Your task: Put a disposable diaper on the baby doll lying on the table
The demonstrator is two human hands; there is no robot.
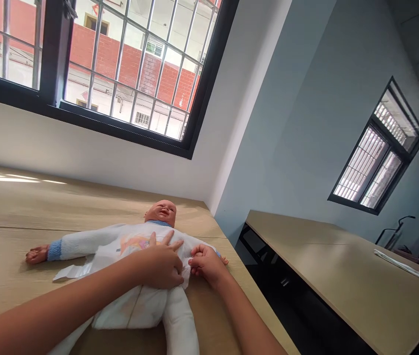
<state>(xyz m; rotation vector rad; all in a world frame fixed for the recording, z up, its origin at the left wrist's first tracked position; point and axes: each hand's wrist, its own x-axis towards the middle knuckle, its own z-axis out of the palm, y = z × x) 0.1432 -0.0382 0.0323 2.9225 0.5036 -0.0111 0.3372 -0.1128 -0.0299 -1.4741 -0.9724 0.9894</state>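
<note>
A baby doll [162, 212] lies on its back on the wooden table [2, 246], in a white outfit with blue cuffs and collar. A white diaper [130, 310] is around its hips, with a printed front reaching up over the belly. On the left side, a diaper tab [74, 271] sticks out loose. My left hand [163, 264] presses on the diaper front, its fingers spread over the doll's belly. Beside the doll's hip, my right hand [209, 264] pinches the diaper's other side edge between thumb and fingers. My left forearm hides part of the diaper.
A second table [305, 241] stands to the right, beyond a dark gap. Folded white cloth or paper [409, 268] lies at its far edge. A barred window [131, 69] is above the doll's table, and the table's right edge runs close by my right arm.
</note>
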